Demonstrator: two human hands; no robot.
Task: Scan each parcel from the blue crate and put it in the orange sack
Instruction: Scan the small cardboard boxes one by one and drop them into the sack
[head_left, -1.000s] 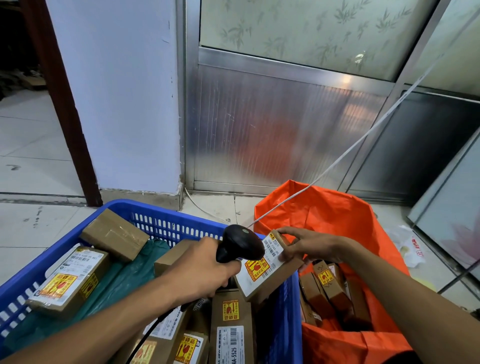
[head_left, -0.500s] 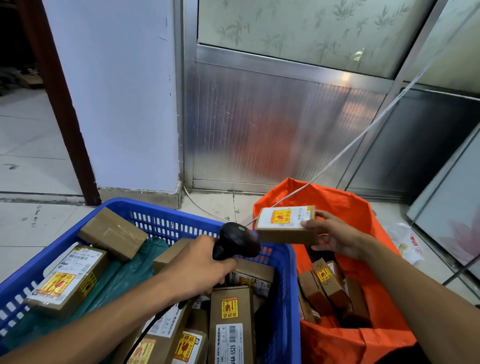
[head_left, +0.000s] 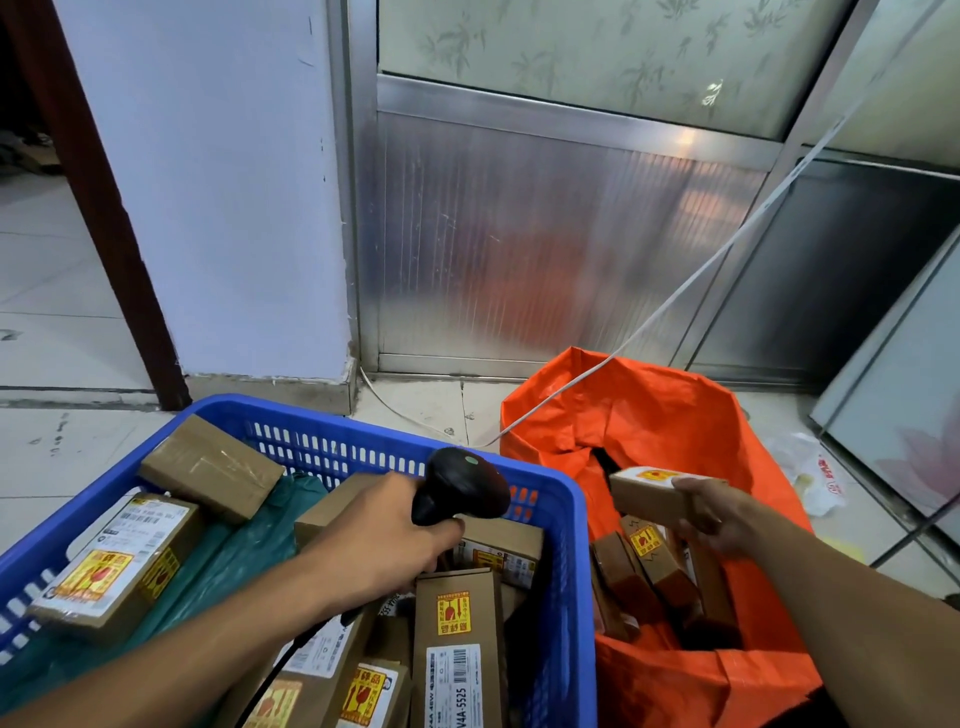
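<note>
A blue crate (head_left: 563, 525) at lower left holds several brown cardboard parcels with white labels and yellow-red stickers. My left hand (head_left: 379, 540) grips a black barcode scanner (head_left: 462, 488) above the crate's right side, its cable trailing down. To the right stands the open orange sack (head_left: 670, 415) with several parcels inside. My right hand (head_left: 714, 514) holds a small brown parcel (head_left: 647, 493) over the sack's opening, its labelled face up.
A white cord (head_left: 691, 280) runs diagonally from the upper right down across the sack's rim to the floor. A metal-and-glass door and a white pillar stand behind. A crumpled white plastic bag (head_left: 810, 473) lies right of the sack. Tiled floor stretches left.
My right hand carried the small parcel from beside the scanner over the crate rightwards and down into the sack's mouth. The left hand with the scanner stayed nearly still.
</note>
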